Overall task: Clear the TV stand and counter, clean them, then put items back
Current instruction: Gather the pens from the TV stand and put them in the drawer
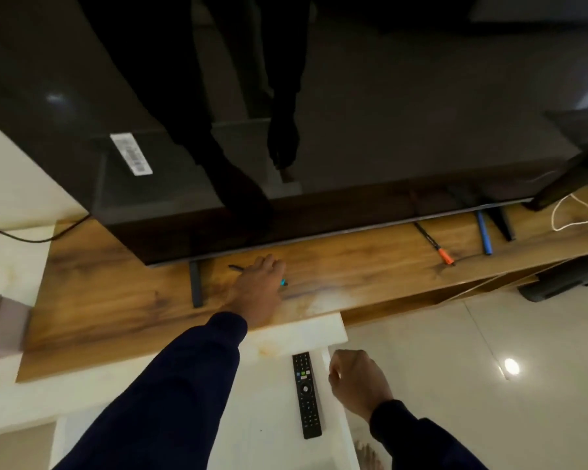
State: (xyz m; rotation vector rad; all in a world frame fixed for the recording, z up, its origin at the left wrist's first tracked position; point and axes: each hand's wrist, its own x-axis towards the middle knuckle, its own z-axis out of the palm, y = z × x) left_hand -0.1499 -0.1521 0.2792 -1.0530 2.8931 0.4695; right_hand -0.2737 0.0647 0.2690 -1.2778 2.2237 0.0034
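While the big dark television (319, 113) fills the upper part of the view, its lower edge hangs just above the wooden TV stand (336, 266), which runs from left to right under it. In front of the stand sits a pale white counter (272, 337), lower and nearer to the person. On that counter lies a black remote control (306, 395), lengthwise, pointing toward the stand.

The left hand (257, 286) reaches out in a dark blue sleeve over the stand top and rests on a pen with a teal tip (283, 282); the pen's dark end shows on one side of the hand and the teal tip on the other. Whether the fingers actually close round the pen I cannot tell, since the back of the hand covers them.

The right hand (355, 378) hovers beside the remote, fingers loosely curled, holding nothing.

Further right on the stand lie an orange-tipped marker (435, 244) and a blue marker (484, 234), near each other, with a looped white cord (574, 217) beyond them.
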